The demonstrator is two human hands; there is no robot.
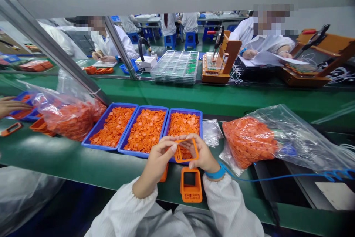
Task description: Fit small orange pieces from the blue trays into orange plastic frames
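White coat, 2 bare hands, 1 blue wrist strap

The left sleeve (122, 211) and right sleeve (231, 207) are long and white, of thin, faintly glossy cloth that creases in soft folds and gathers into a close cuff at each wrist. Between them shows the rumpled white front of the same coat (177, 224). The left hand (159, 155) and right hand (201, 155) are bare. A bright blue strap (216, 173) sits snug round the right wrist, just past the cuff. A thin blue cord (277, 175) is fixed to it, smooth along most of its length and wound into tight coils at its far end.
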